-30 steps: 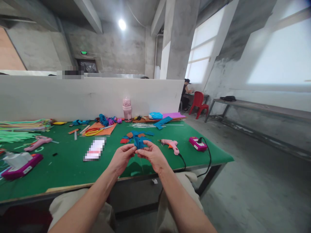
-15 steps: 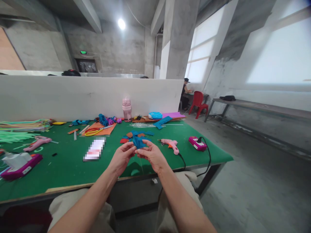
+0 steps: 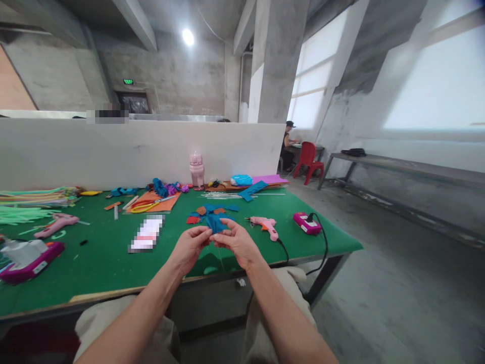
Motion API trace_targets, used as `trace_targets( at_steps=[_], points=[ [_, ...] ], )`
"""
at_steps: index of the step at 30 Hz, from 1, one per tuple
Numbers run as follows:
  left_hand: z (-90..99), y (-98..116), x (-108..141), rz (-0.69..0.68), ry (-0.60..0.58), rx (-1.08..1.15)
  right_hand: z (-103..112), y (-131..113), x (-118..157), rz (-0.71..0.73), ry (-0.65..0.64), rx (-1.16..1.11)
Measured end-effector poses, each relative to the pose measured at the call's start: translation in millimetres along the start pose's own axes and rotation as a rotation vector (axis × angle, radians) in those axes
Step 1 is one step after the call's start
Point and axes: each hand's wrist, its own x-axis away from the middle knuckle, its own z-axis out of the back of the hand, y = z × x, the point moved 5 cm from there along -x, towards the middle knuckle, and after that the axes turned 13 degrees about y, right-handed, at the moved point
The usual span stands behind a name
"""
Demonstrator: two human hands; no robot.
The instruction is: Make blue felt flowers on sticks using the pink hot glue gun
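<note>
Between my hands is a small folded piece of blue crepe paper (image 3: 214,223), raised above the near part of the green table (image 3: 166,268). My left hand (image 3: 192,246) pinches its lower left side, thumb against fingers. On the right side, my right hand (image 3: 238,242) grips it with thumb and fingertips. Just behind the hands lie loose cut scraps in blue, brown and red, among them a red scrap (image 3: 193,220). To the right of my right hand a pink glue gun (image 3: 267,226) lies on its side, its cord running over the table's front edge.
A magenta power strip (image 3: 306,223) sits at the right, another (image 3: 34,265) at the left. A phone (image 3: 147,233), yellow-handled scissors (image 3: 146,206) and a second glue gun (image 3: 56,225) lie to the left. Behind stand a pink bottle (image 3: 197,171) and a white partition (image 3: 144,151).
The fingers of my left hand have drawn down off the top of the blue paper, which now shows more. Both hands otherwise stay in place; the view has shifted slightly.
</note>
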Motion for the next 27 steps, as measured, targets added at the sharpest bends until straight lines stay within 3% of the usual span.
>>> trace_targets(
  at_steps=[13,20,27],
  points=[
    [-1.3,0,1,0.014,-0.026,-0.031,-3,-3,0,0.066,0.061,0.088],
    [4.0,-2,-4,0.008,0.093,0.062,-9,6,-2,0.138,0.158,-0.045],
    [5.8,-2,-5,-0.029,0.103,0.091,-15,13,1,0.253,0.239,-0.051]
  ],
)
